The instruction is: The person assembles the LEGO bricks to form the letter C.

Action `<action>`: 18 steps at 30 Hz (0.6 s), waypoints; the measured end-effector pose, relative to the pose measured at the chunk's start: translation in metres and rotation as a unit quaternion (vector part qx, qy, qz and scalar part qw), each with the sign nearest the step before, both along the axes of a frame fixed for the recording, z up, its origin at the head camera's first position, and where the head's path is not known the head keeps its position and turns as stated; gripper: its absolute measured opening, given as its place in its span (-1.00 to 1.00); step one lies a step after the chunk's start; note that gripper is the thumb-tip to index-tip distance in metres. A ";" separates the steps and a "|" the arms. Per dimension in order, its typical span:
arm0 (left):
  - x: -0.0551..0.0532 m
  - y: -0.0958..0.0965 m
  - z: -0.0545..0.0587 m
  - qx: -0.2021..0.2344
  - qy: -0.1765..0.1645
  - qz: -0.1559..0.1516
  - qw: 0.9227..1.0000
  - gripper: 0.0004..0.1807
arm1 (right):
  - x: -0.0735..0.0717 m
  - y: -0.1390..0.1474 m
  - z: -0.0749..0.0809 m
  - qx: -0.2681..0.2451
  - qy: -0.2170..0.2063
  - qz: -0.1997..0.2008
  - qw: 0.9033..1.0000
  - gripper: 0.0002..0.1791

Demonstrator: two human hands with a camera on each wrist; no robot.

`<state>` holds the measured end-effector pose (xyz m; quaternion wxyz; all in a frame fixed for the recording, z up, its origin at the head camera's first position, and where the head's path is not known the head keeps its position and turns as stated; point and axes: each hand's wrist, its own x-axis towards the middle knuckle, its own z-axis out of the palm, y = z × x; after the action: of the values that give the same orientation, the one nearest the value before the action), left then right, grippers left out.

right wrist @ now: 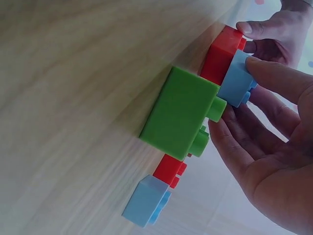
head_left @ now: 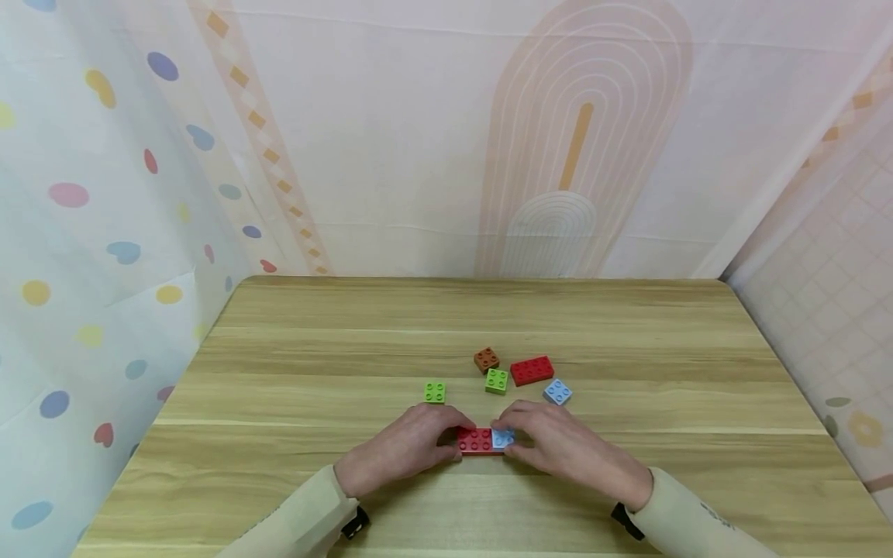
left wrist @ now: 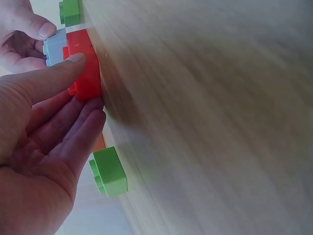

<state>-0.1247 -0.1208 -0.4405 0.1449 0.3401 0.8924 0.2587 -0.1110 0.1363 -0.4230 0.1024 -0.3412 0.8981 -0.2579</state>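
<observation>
Close before its wrist camera, the left hand (head_left: 408,443) is curling its thumb and fingers to a narrow gap, pinching a red brick (head_left: 475,440) by its left end. The right hand (head_left: 561,446), bent about as narrowly, is pinching a light-blue block (head_left: 502,440), which is sitting on the red brick's right end, over the near half of the wooden table (head_left: 279,403). Just beyond the left fingers, a first green block (head_left: 435,392) is lying. Farther right, a second green block (head_left: 497,380) is lying just beside a brown block (head_left: 487,359); a loose red brick (head_left: 532,370) and a spare light-blue block (head_left: 557,392) are following rightward. Beside the right fingers, another view is showing a close green block (right wrist: 178,112), possibly one already named. Patterned cloth (head_left: 391,139) is hanging behind the far edge.
</observation>
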 end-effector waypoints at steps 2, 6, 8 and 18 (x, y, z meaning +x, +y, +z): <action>0.000 0.000 0.000 0.000 0.000 0.000 1.000 -0.66 | 0.000 0.000 0.000 -0.002 -0.005 -0.003 1.000 -0.69; 0.001 0.000 0.001 -0.001 0.002 -0.003 1.000 -0.65 | 0.001 0.000 0.000 -0.002 -0.015 -0.014 1.000 -0.64; 0.001 0.001 0.001 -0.002 0.002 -0.004 1.000 -0.65 | 0.001 0.001 0.000 -0.003 -0.022 -0.020 1.000 -0.58; 0.005 0.000 0.007 -0.018 0.014 -0.008 1.000 -0.59 | -0.002 0.000 -0.002 0.008 -0.035 -0.028 0.999 -0.57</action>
<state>-0.1198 -0.1209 -0.4335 0.1409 0.3484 0.8960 0.2364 -0.1125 0.1366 -0.4250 0.1292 -0.3062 0.9051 -0.2653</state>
